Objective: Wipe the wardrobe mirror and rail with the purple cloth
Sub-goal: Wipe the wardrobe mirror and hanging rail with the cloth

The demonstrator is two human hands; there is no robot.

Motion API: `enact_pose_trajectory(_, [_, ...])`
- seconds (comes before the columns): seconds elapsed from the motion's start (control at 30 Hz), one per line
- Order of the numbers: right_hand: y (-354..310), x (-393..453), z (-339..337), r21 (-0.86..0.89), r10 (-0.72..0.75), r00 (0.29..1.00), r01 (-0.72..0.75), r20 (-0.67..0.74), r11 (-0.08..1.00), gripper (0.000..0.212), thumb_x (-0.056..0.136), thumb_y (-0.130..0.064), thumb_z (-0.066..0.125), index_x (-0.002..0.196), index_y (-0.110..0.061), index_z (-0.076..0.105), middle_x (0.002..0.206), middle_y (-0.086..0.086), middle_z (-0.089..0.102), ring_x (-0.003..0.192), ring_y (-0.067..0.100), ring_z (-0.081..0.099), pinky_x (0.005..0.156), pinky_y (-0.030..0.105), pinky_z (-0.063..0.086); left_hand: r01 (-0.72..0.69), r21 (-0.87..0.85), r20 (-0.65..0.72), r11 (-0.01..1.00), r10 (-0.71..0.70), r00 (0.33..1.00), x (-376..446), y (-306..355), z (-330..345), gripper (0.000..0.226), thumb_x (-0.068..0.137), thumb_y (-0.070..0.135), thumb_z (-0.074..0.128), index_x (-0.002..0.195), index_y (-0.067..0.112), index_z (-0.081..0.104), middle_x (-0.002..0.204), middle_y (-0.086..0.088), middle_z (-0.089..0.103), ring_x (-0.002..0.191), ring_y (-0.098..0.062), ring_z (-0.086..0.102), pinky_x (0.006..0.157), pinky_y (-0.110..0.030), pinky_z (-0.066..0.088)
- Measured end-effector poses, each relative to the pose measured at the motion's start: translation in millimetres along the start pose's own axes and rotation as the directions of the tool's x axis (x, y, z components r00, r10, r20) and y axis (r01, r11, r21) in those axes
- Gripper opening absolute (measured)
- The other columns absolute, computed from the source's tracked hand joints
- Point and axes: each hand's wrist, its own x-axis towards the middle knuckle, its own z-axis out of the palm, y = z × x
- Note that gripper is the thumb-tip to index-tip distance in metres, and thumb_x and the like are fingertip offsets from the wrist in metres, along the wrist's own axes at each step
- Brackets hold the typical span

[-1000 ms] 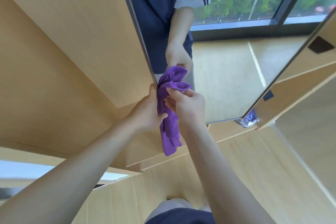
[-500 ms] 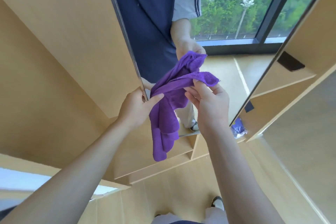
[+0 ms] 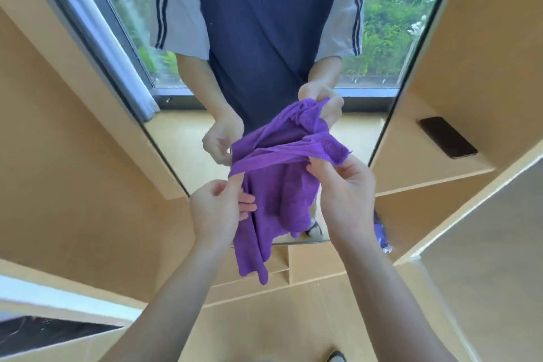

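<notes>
Since half a second ago my view has swung to face the mirror (image 3: 188, 132) squarely and my hands have pulled further apart, stretching the purple cloth (image 3: 273, 200) wider. Cloth now at frame centre, held in front of the mirror, its lower part hanging down. My left hand (image 3: 216, 213) pinches its left edge between thumb and fingers; my right hand (image 3: 346, 188) pinches the top right corner. Mirror fills the upper middle and shows my torso, both hands and a window. Black phone (image 3: 448, 137) lies on a wooden shelf (image 3: 411, 161) at right.
</notes>
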Motion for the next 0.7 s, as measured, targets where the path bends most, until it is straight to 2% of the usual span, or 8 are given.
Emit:
enact_pose_trajectory(0.1, [-18,13,-24,-0.002,-0.096,0.995,0.096,-0.018,0.995,0.025,0.093,-0.008,0.066,0.077,-0.024,0.075,0.069,-0.015,0.064,0.066,0.0,0.055,0.063,0.012,0.045,-0.052,0.004,0.111,0.999,0.051,0.992,-22,19,33,0.043,0.084,0.048,0.057,0.06,0.019,0.077,0.073,-0.006,0.078,0.079,-0.015,0.077,0.068,-0.026,0.061])
enact_pose_trajectory(0.2, [-30,24,-50,-0.01,-0.213,0.973,0.213,-0.09,0.977,0.019,0.097,-0.008,0.063,0.082,-0.019,0.071,0.074,-0.014,0.063,0.071,-0.001,0.055,0.067,0.014,0.046,-0.172,0.061,0.14,0.983,0.162,0.977,-37,41,65,0.037,0.084,0.044,0.055,0.07,0.02,0.08,0.079,0.004,0.079,0.083,-0.008,0.075,0.084,-0.035,0.059])
enact_pose_trajectory(0.27, [-33,29,-66,-0.063,-0.312,0.94,0.306,-0.137,0.95,0.019,0.097,-0.008,0.064,0.084,-0.021,0.065,0.078,-0.008,0.06,0.074,0.002,0.054,0.07,0.017,0.046,-0.264,0.116,0.152,0.958,0.245,0.957,-45,56,83,0.033,0.086,0.041,0.055,0.073,0.022,0.079,0.08,0.01,0.079,0.083,-0.005,0.074,0.088,-0.038,0.058])
enact_pose_trajectory(0.33, [-33,33,-75,-0.13,-0.427,0.892,0.411,-0.15,0.902,0.015,0.095,-0.009,0.067,0.096,-0.023,0.063,0.091,-0.003,0.063,0.085,0.005,0.059,0.079,0.018,0.046,-0.343,0.144,0.163,0.928,0.32,0.933,-52,71,98,0.031,0.089,0.038,0.054,0.076,0.025,0.079,0.08,0.013,0.078,0.084,-0.004,0.074,0.089,-0.04,0.058])
enact_pose_trajectory(0.43, [-33,43,-81,-0.192,-0.509,0.851,0.482,-0.13,0.855,0.023,0.094,-0.026,0.068,0.114,-0.029,0.056,0.108,0.002,0.06,0.102,0.02,0.061,0.09,0.032,0.048,-0.437,0.142,0.141,0.888,0.418,0.897,-59,96,116,0.033,0.095,0.041,0.052,0.078,0.029,0.077,0.076,0.014,0.078,0.08,-0.004,0.075,0.086,-0.041,0.059])
enact_pose_trajectory(0.53, [-31,61,-80,-0.233,-0.508,0.861,0.49,-0.019,0.84,0.039,0.092,-0.034,0.068,0.126,-0.023,0.051,0.119,-0.006,0.052,0.115,0.021,0.056,0.095,0.033,0.047,-0.493,0.169,0.153,0.854,0.471,0.869,-63,113,127,0.029,0.096,0.04,0.053,0.081,0.031,0.076,0.075,0.013,0.078,0.079,-0.005,0.075,0.086,-0.042,0.059])
enact_pose_trajectory(0.6, [-23,68,-75,-0.244,-0.457,0.887,0.459,0.067,0.854,0.043,0.092,-0.031,0.07,0.129,-0.022,0.049,0.117,-0.008,0.05,0.114,0.02,0.055,0.094,0.03,0.047,-0.51,0.2,0.209,0.836,0.472,0.856,-65,118,127,0.024,0.094,0.035,0.053,0.086,0.031,0.076,0.076,0.012,0.078,0.082,-0.005,0.075,0.088,-0.04,0.058])
enact_pose_trajectory(0.7, [-1,71,-67,-0.25,-0.374,0.918,0.395,0.13,0.884,0.054,0.091,-0.035,0.072,0.134,-0.023,0.043,0.12,-0.01,0.05,0.118,0.015,0.054,0.095,0.022,0.046,-0.546,0.319,0.291,0.775,0.468,0.834,-63,121,117,0.021,0.095,0.025,0.058,0.093,0.036,0.076,0.082,0.019,0.077,0.084,0.003,0.072,0.084,-0.026,0.055])
